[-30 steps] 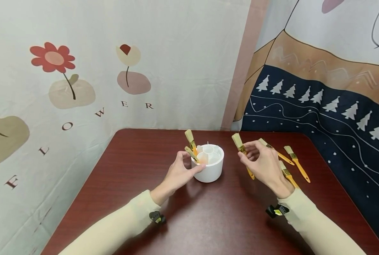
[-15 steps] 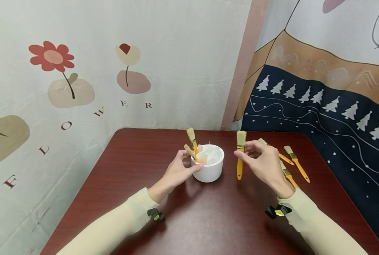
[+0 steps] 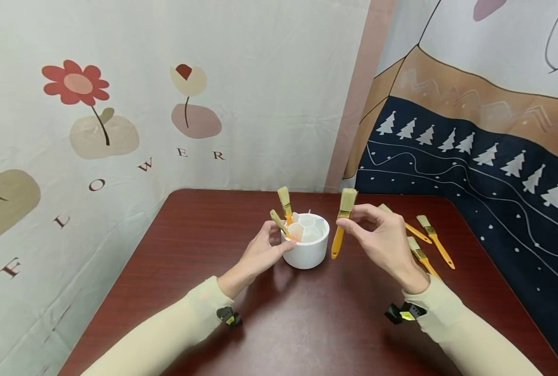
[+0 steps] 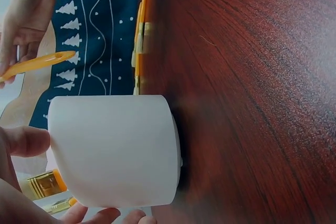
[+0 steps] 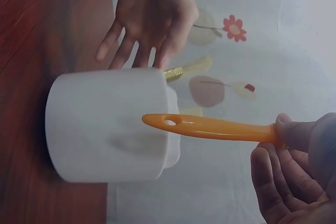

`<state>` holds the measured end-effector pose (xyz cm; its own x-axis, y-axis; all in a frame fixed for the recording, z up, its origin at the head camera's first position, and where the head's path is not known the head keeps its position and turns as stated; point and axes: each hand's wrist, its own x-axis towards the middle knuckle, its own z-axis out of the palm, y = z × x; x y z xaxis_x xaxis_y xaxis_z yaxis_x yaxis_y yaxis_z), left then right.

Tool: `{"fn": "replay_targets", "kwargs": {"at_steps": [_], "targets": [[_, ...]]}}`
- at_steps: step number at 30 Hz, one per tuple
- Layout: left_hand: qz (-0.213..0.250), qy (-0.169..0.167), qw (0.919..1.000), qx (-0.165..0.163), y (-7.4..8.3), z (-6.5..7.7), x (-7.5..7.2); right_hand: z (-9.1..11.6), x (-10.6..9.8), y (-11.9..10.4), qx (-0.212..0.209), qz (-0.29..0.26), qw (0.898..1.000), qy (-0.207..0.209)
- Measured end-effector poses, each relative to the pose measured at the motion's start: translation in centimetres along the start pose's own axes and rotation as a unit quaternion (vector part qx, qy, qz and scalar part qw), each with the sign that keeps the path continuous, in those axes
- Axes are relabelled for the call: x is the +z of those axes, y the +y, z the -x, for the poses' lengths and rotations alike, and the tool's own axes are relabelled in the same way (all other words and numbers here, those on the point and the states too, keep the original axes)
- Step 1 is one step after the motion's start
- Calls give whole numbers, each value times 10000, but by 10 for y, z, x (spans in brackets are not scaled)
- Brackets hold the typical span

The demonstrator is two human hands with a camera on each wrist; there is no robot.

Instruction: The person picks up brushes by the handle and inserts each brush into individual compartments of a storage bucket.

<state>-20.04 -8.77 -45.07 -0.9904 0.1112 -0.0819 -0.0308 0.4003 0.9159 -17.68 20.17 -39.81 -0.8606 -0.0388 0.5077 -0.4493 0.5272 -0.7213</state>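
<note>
A white round holder (image 3: 305,254) with inner compartments stands upright on the table. My left hand (image 3: 255,256) grips its left side, thumb at the front rim and fingers round the far side. Two brushes, one upright (image 3: 284,199) and one tilted (image 3: 277,220), stand in its left part. My right hand (image 3: 386,243) pinches a flat paintbrush (image 3: 338,241) near its ferrule, just right of the holder. Its bristles point up and its yellow handle hangs down. The right wrist view shows the handle's holed end (image 5: 157,120) in front of the holder wall, above table level.
Right of my right hand, several similar brushes lie on the dark red table (image 3: 297,329): one far right (image 3: 437,244), one partly behind the hand (image 3: 418,233), one beside the wrist (image 3: 422,257). Printed fabric (image 3: 279,104) hangs behind the table.
My right hand has turned the paintbrush from handle-right to handle-left and brought it left, closer to the holder. The left hand stays on the holder.
</note>
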Motion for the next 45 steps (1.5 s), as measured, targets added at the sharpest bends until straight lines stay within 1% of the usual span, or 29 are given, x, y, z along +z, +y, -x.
{"fn": "replay_targets", "kwargs": {"at_steps": [6, 13, 21, 23, 29, 34, 38, 42, 45], "targets": [[-262, 110, 9995, 117, -1, 1, 0, -3, 5, -9, -251, -232, 9994, -2], [-382, 168, 9990, 138, -1, 2, 1, -5, 14, -13, -549, -284, 9980, 104], [-472, 56, 9988, 99, 0, 3, 1, -7, 23, -17, -766, -383, 9962, 155], [-491, 14, 9988, 89, 0, 3, 0, -7, 25, -18, -874, -406, 9952, 171], [-566, -82, 9984, 46, 1, 3, -1, -8, 30, -15, -1168, -186, 9927, 227], [-709, -113, 9974, 73, 1, 4, -2, -8, 33, -12, -1341, -110, 9908, 119], [-740, -121, 9971, 120, 1, 4, -2, -8, 35, -10, -1441, -120, 9895, -19], [-775, -137, 9968, 142, -1, 3, -1, -8, 37, -7, -1573, -35, 9875, -63], [-820, -119, 9964, 162, -2, 2, 0, -8, 39, -5, -1722, -69, 9850, -110]]}}
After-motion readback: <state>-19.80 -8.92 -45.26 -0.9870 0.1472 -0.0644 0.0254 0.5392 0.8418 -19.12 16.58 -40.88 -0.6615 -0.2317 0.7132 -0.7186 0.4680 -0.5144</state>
